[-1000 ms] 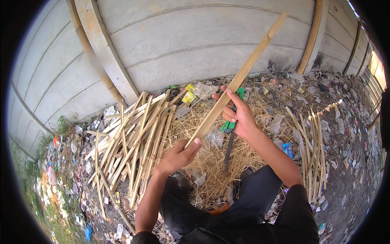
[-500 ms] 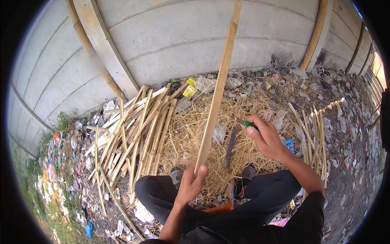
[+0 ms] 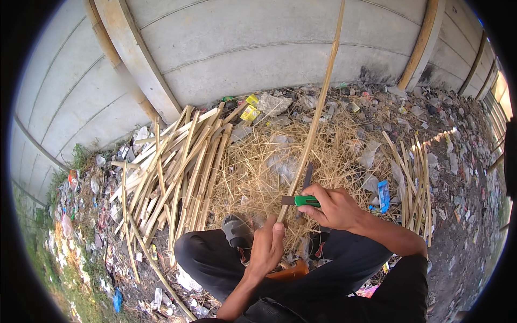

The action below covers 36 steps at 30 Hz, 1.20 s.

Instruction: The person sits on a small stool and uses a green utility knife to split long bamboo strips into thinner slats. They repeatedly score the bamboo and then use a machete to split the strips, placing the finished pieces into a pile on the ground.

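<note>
My left hand (image 3: 264, 247) grips the near end of a long bamboo strip (image 3: 314, 124), which slants up and away toward the wall with its narrow edge turned up. In my right hand (image 3: 336, 207) is a green-handled utility knife (image 3: 307, 201). Its dark blade lies across the strip just beyond my left hand. A dark, long-bladed tool (image 3: 307, 176) rests on the shavings under the strip, partly hidden by my right hand and the knife.
To the left lies a heap of split bamboo strips (image 3: 186, 161); a smaller bundle (image 3: 413, 188) lies at the right. Pale shavings (image 3: 247, 172) cover the ground before my crossed legs. A concrete panel wall (image 3: 258, 54) rises behind, with scattered litter along it.
My right hand has brought the knife down and left onto the strip. The strip has turned from its broad face to its narrow edge, and its far end has swung right.
</note>
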### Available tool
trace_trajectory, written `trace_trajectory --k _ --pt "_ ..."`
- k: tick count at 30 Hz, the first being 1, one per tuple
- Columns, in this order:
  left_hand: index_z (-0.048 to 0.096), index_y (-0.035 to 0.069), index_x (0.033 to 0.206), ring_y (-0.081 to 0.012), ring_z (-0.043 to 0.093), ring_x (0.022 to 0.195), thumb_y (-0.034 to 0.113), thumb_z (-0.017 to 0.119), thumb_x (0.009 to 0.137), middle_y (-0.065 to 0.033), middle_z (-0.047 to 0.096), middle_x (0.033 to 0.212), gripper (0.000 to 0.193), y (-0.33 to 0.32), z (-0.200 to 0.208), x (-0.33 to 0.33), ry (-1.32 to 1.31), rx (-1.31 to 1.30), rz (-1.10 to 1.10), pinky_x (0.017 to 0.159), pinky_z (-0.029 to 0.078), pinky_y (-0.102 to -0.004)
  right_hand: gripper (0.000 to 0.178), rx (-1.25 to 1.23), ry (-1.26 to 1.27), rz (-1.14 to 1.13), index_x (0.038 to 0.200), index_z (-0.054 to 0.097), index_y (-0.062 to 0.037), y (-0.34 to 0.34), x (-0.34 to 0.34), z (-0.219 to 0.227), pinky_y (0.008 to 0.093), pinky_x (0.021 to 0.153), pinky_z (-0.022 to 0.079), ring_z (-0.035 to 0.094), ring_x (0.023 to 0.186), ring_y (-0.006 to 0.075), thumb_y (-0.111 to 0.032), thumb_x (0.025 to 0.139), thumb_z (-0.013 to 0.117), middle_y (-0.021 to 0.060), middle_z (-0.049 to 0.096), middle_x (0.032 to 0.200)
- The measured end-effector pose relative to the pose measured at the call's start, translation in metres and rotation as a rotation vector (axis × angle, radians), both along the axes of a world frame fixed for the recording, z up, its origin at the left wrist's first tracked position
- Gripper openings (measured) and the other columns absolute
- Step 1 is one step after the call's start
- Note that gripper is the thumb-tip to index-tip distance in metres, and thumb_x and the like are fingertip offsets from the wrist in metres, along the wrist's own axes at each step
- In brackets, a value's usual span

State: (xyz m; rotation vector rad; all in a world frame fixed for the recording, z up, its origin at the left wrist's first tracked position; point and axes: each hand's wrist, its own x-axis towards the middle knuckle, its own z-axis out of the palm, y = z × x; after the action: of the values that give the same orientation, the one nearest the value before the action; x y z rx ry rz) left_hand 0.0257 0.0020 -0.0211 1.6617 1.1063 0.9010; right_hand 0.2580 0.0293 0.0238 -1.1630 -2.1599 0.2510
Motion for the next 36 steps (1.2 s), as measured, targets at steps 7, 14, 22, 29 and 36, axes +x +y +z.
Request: trace_trajectory --k 7,14,22,29,36 --pt "0.055 -0.004 0.111 -0.0495 0.063 0.068 0.028 0.049 0.111 -0.0271 0.058 0.069 0.033 0.0 0.015 0.009 0.097 0.007 0.078 0.06 0.045 -0.051 0.034 0.002 -0.024 0.013 0.111 0.06 -0.005 0.0 -0.003 -0.001 0.0386 0.052 0.058 0.073 0.061 0.0282 -0.038 0.102 0.066 0.011 0.073 0.082" --pt "0.057 -0.002 0.111 -0.0542 0.063 0.072 0.028 0.051 0.11 -0.0309 0.061 0.072 0.03 0.004 0.014 0.005 0.19 -0.007 0.104 0.059 0.046 -0.054 0.031 0.021 -0.04 0.009 0.108 0.068 -0.0102 0.001 -0.008 -0.002 0.0346 0.05 0.056 0.071 0.059 0.0236 -0.04 0.101 0.067 0.0059 0.073 0.084" --pt "0.057 0.0 0.109 -0.0534 0.063 0.071 0.027 0.052 0.109 -0.03 0.061 0.071 0.028 0.006 0.012 0.005 0.197 0.038 0.102 0.058 0.047 -0.0547 0.03 0.069 -0.104 -0.071 0.106 0.068 -0.0105 0.001 -0.008 0.001 0.0337 0.05 0.054 0.07 0.06 0.0218 -0.04 0.099 0.069 0.0045 0.073 0.084" --pt "0.056 0.0 0.104 -0.0527 0.063 0.07 0.025 0.053 0.109 -0.029 0.06 0.069 0.026 0.001 0.015 0.001 0.237 0.038 0.085 0.057 0.046 -0.0545 0.027 0.092 -0.029 -0.168 0.106 0.068 -0.0089 0.012 0.007 0.005 0.0348 0.054 0.056 0.072 0.067 0.0236 -0.034 0.097 0.072 0.0067 0.073 0.086" --pt "0.056 0.0 0.1 -0.0507 0.062 0.065 0.022 0.056 0.107 -0.0274 0.059 0.066 0.023 -0.017 -0.004 -0.015 0.271 0.04 0.069 0.055 0.045 -0.0542 0.03 -0.019 0.091 -0.309 0.11 0.069 -0.004 0.04 0.045 0.006 0.0382 0.059 0.054 0.072 0.067 0.0268 -0.033 0.101 0.069 0.013 0.073 0.086"
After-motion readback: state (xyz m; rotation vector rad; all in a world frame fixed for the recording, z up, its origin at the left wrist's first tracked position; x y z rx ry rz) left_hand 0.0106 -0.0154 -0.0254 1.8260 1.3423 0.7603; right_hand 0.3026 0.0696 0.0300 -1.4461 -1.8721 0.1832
